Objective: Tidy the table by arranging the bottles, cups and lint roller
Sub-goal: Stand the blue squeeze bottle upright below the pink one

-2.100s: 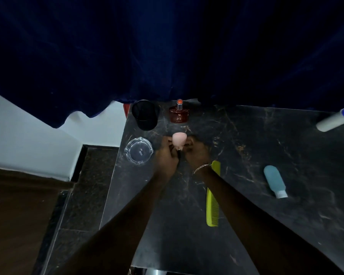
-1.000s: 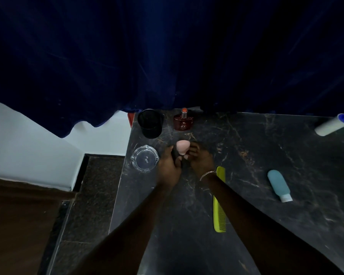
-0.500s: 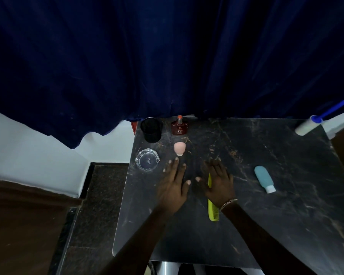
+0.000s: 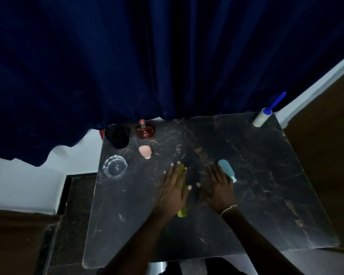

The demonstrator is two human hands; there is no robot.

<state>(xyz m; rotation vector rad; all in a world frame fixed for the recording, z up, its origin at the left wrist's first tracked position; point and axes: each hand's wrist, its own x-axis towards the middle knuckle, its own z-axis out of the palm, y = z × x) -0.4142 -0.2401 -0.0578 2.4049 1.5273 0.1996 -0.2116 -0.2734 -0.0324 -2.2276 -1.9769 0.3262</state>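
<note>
Dark marble table (image 4: 246, 195) before navy curtain (image 4: 127, 56) — hands spread flat.

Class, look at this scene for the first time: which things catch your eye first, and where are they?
Two hands, left hand and right hand, lie spread mid-table, the left over a yellow-green plastic comb. A white lint roller with blue handle stands out at the far right corner.
</note>
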